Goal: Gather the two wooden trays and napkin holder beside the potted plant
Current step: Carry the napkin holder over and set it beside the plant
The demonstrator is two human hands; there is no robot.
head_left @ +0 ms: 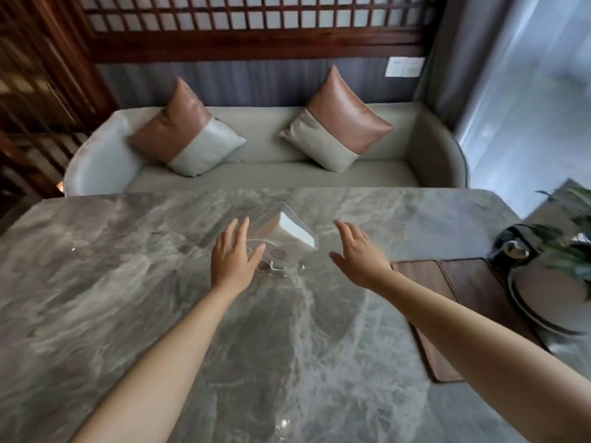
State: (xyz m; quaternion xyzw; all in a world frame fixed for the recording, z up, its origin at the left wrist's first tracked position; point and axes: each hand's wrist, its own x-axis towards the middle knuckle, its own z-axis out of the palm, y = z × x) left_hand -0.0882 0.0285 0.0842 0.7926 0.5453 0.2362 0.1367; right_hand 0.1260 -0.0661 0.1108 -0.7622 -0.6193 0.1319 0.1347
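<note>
A clear acrylic napkin holder [289, 238] filled with white napkins stands in the middle of the grey marble table [112, 282]. My left hand [232, 257] is at its left side, fingers spread, thumb close to the holder's base. My right hand [358, 254] hovers open a short way to its right, not touching it. Two dark wooden trays lie flat side by side at the right: one [425, 292] partly under my right forearm, the other [473, 286] closer to the potted plant [572, 244] at the table's right edge.
A black pot and a round grey plate with a dark rim [543, 298] sit beside the plant. A beige sofa [271, 174] with two cushions runs along the table's far edge. A curtained window is at the right.
</note>
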